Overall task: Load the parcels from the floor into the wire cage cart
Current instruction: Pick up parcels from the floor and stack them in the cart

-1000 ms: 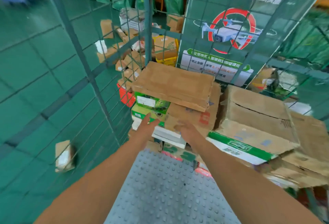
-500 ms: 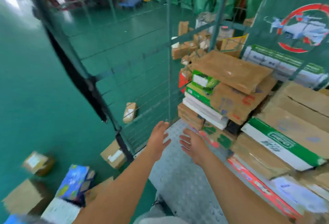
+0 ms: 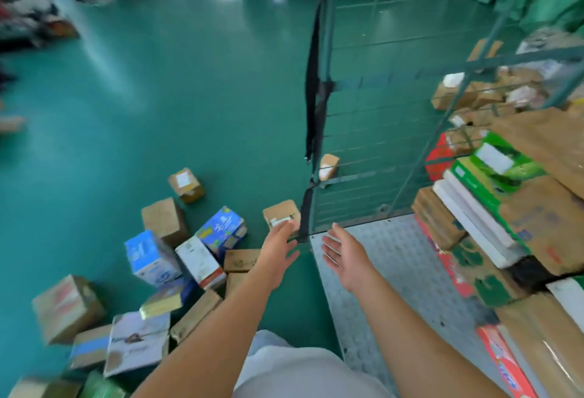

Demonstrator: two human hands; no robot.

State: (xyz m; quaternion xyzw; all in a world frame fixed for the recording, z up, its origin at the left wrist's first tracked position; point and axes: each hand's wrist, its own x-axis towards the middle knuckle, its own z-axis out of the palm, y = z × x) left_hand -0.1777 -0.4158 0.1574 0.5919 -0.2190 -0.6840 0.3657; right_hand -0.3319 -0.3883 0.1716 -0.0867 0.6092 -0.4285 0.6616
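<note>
The parcels on the green floor point(image 3: 189, 97) are mostly small cardboard cartons, probably light and stiff, best taken by two opposite side faces. Nearest is a brown box with a white label point(image 3: 281, 215), lying just beside the wire cage cart point(image 3: 363, 151) corner post. The left hand point(image 3: 278, 255) reaches toward it, fingers point(image 3: 286, 228) straight and spread, holding nothing; actual contact is unclear. The right hand point(image 3: 346, 257) hangs palm-up over the cart's studded floor plate point(image 3: 395, 271), relaxed and empty.

Light: bright, even, from upper left
Glare: white streaks seen on floor point(image 3: 104, 59)
Blur: motion smear throughout, edges worst
Distortion: wide-angle bending noted at borders
</note>
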